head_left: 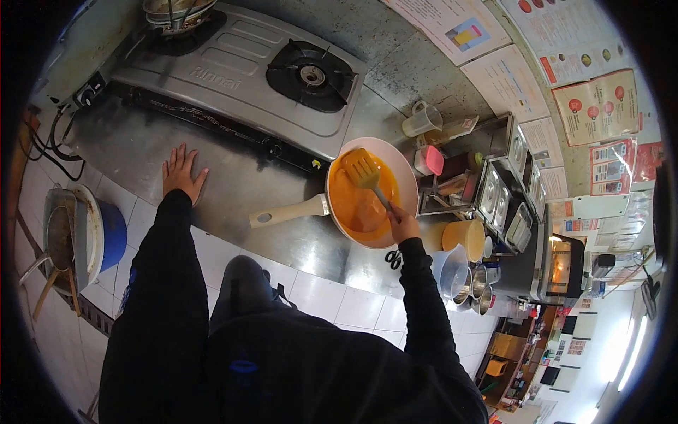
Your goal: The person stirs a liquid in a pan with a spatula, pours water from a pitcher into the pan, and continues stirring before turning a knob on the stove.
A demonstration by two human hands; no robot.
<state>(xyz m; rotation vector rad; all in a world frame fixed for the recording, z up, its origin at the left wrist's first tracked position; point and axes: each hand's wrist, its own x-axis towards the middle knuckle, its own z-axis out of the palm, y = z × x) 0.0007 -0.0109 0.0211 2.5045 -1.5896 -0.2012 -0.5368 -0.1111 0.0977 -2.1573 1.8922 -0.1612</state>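
My right hand (pixel 404 225) is closed around the grey handle of a slotted spatula (pixel 363 169). The spatula's mustard-coloured head lies in orange liquid (pixel 346 201) inside a frying pan (pixel 400 152) with a pale interior. This pan sits on the metal counter, right of the stove, its beige handle (pixel 289 211) pointing left. My left hand (pixel 183 173) rests flat on the counter (pixel 233 191) with fingers spread, away from the pan.
A two-burner gas stove (pixel 247 53) stands behind the counter. To the right are a measuring jug (pixel 422 119), lidded metal food containers (pixel 492 194), a plastic tub (pixel 453 271) and black-handled scissors (pixel 393 259). A blue bucket (pixel 113 233) stands at far left.
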